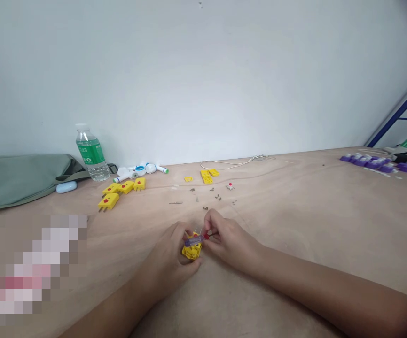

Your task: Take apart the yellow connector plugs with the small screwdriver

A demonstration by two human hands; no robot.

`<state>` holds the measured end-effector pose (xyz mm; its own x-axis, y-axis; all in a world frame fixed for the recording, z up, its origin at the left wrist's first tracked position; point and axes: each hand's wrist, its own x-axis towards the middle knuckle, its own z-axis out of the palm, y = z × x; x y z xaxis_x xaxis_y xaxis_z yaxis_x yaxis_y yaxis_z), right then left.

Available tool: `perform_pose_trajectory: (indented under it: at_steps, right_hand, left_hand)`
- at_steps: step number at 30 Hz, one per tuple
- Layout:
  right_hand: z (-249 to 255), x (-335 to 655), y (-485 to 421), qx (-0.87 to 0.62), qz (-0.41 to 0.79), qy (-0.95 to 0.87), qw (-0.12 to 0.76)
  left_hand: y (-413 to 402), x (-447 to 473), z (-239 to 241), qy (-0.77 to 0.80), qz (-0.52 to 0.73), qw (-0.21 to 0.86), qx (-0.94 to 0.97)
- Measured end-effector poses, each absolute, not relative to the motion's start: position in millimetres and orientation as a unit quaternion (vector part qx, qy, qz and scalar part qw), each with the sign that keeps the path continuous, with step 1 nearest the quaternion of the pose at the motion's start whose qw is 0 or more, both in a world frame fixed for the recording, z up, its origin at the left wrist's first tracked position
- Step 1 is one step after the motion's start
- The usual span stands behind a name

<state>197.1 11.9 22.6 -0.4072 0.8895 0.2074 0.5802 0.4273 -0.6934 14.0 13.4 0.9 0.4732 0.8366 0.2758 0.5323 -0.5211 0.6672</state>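
Observation:
My left hand (pixel 171 256) is closed around an opened yellow plug (pixel 190 253), whose inside faces up and whose metal pins point away from me. In my right hand (pixel 228 240) is a small screwdriver (pixel 194 241), pinched near its red collar. Its clear purple handle lies across the plug, pointing left, and the shaft runs back among my right fingers. Whether the handle touches the plug I cannot tell. Beyond my hands lie small metal parts (pixel 218 197), yellow housing pieces (pixel 207 177) and a white part with a red button (pixel 230 186).
Several assembled yellow plugs (pixel 108 202) lie at the left, near white-and-blue pieces (pixel 140 170), a water bottle (pixel 91 155) and a green bag (pixel 23 180). A white cord (pixel 224 166) runs along the wall. Purple parts (pixel 374 162) sit far right. A blurred patch covers the lower left.

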Motion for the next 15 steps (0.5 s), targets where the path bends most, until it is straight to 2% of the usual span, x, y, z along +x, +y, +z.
perform_pose_trajectory:
  at_steps: [8, 15]
  right_hand:
    - [18.4, 191.0, 7.0, -0.487, 0.283, -0.785, 0.26]
    - [14.5, 190.9, 7.8, -0.461, 0.302, -0.783, 0.289]
  left_hand:
    - [12.4, 13.9, 2.6, 0.42, 0.299, 0.261, 0.816]
    - [13.5, 13.9, 2.5, 0.422, 0.3, 0.256, 0.816]
